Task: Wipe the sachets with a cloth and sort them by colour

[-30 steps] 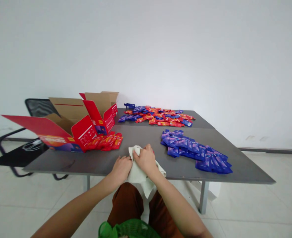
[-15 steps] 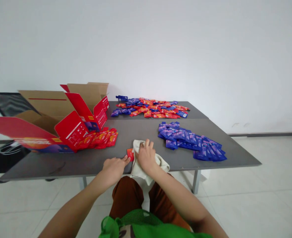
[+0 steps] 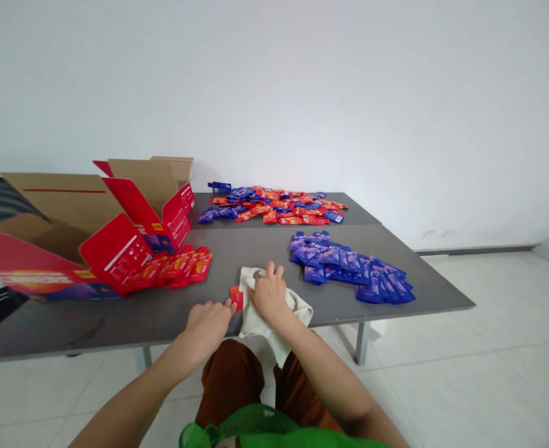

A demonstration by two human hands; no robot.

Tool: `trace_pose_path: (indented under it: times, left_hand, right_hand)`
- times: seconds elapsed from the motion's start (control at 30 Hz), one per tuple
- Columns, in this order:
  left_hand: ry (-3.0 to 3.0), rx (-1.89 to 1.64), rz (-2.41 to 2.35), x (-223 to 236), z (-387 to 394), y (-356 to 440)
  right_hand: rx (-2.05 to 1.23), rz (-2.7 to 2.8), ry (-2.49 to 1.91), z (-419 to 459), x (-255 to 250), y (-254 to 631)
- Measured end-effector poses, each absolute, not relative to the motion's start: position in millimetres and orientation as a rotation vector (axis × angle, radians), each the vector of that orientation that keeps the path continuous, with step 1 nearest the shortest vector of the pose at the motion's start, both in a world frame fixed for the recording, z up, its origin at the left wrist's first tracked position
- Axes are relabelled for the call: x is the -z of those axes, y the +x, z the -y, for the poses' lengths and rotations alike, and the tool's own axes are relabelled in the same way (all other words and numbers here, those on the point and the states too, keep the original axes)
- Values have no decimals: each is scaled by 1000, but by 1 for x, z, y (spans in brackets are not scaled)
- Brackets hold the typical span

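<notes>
My right hand [image 3: 268,295] presses down on a crumpled white cloth [image 3: 257,327], with its fingers gathered over the fold. My left hand [image 3: 205,330] rests at the table's front edge, its fingertips at the lower end of a small red sachet [image 3: 235,298]. The top corner of that sachet lies against the cloth, and I cannot tell whether my fingers grip it. To the left stands a loose heap of red sachets [image 3: 174,271], and to the right lies a spread of blue sachets [image 3: 344,267].
The grey table [image 3: 115,326] also bears a mixed red-and-blue sachet pile [image 3: 274,208] at the back. An open cardboard box with red flaps [image 3: 134,199] stands at the left. A green mesh bag [image 3: 255,423] sits on my lap below the table edge.
The red sachet has come into view beside the cloth, and my left hand has moved off the cloth toward it. The whole scene has drifted left in the view.
</notes>
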State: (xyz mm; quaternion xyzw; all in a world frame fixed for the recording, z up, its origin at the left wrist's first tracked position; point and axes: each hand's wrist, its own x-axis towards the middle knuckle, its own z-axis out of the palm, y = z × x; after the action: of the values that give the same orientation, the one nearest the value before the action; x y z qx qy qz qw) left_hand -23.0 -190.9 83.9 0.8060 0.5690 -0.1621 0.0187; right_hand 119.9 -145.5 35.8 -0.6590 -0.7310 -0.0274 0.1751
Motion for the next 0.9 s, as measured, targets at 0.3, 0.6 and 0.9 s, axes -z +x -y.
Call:
trace_pose_path:
  times: [0.3,0.6,0.9]
  left_hand:
    - [2522,423,-1724,-63,191,-10]
    - [2682,-551,-1977,-23,206,-19]
    - [2725,-511,-1414,-26,145,-20]
  right_hand:
    - [-9,2341,-1556,184,-38,129]
    - [30,1784,-2054,195,-33,182]
    - [29,1695,-1745,199,-60,197]
